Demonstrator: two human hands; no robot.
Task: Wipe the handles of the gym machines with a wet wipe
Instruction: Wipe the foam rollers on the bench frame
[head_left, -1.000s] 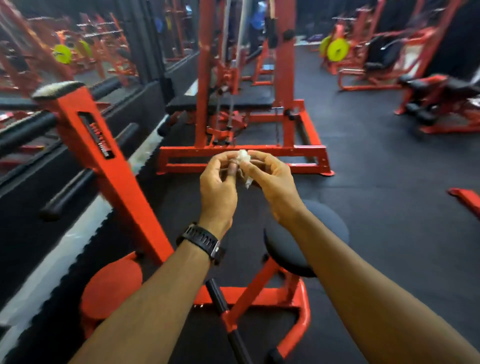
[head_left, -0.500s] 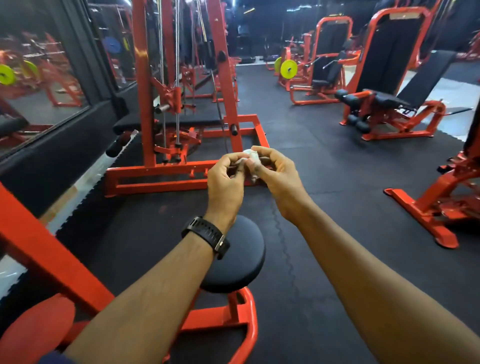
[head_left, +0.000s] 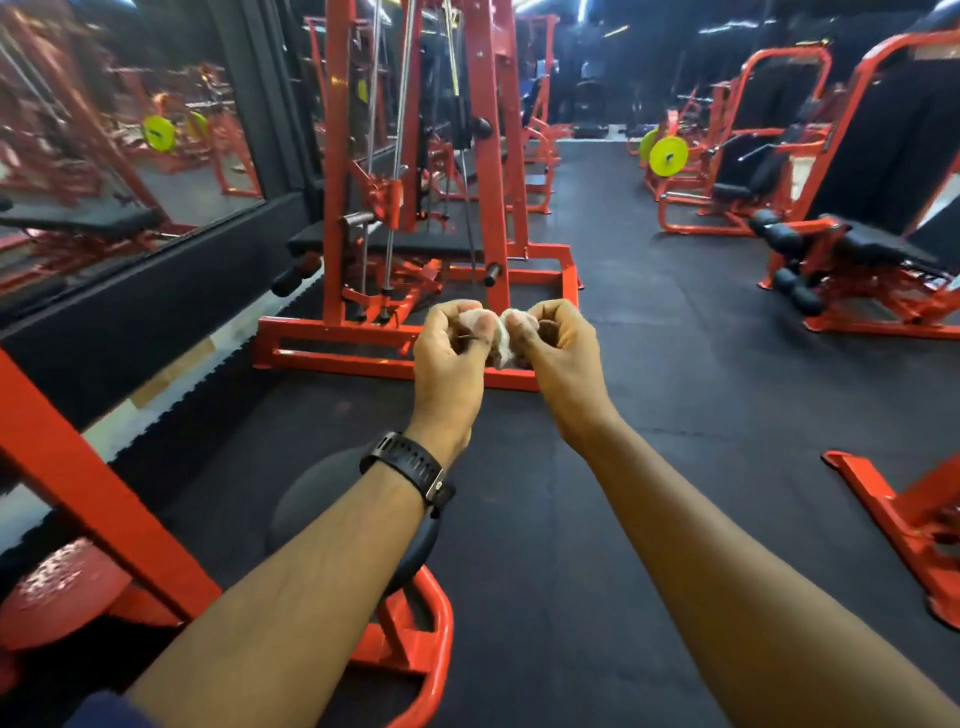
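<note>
A small white wet wipe (head_left: 503, 332), crumpled and soiled, is held between both hands in front of me at mid-frame. My left hand (head_left: 451, 358), with a black watch on its wrist, pinches the wipe's left end with curled fingers. My right hand (head_left: 558, 353) pinches its right end. Most of the wipe is hidden inside the fingers. An orange cable machine (head_left: 415, 208) with short black grips stands just beyond my hands.
A round black seat pad (head_left: 311, 493) on an orange frame sits under my left forearm. An orange post (head_left: 93, 499) slants at the left by a mirrored wall. Orange machines (head_left: 857, 244) with black pads line the right. Black rubber floor (head_left: 649, 415) lies between.
The view has swung up and to the right, so the orange post and its black grips slid out to the left. My hands stayed together on the wipe and have pulled slightly apart.
</note>
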